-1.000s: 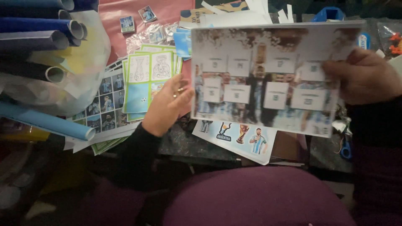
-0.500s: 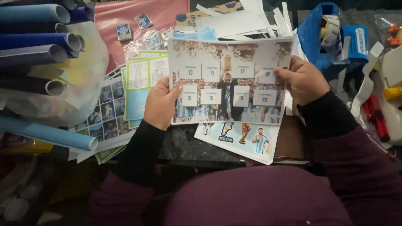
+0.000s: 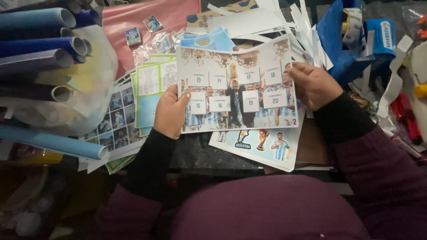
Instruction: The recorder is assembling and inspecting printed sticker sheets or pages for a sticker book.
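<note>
I hold a printed sheet [image 3: 235, 89] by both side edges, flat above the table. It shows a photo of a football team with several small white numbered squares on it. My left hand [image 3: 171, 111] grips its left edge and my right hand [image 3: 313, 84] grips its right edge. Under it lies a white sheet of cut-out football stickers [image 3: 262, 146]. To the left are green-bordered sheets [image 3: 149, 86] and a sheet of small player pictures [image 3: 118, 120].
Rolls of blue and dark vinyl [image 3: 40, 44] lie stacked at the left. A pink sheet [image 3: 147, 18] and white paper strips [image 3: 267, 18] lie at the back. Blue packaging [image 3: 351, 40] and red-handled tools [image 3: 407, 122] crowd the right.
The sheet has moved left and nearer to me, and the view has shifted right. My right hand has slid along with it, still on its right edge.
</note>
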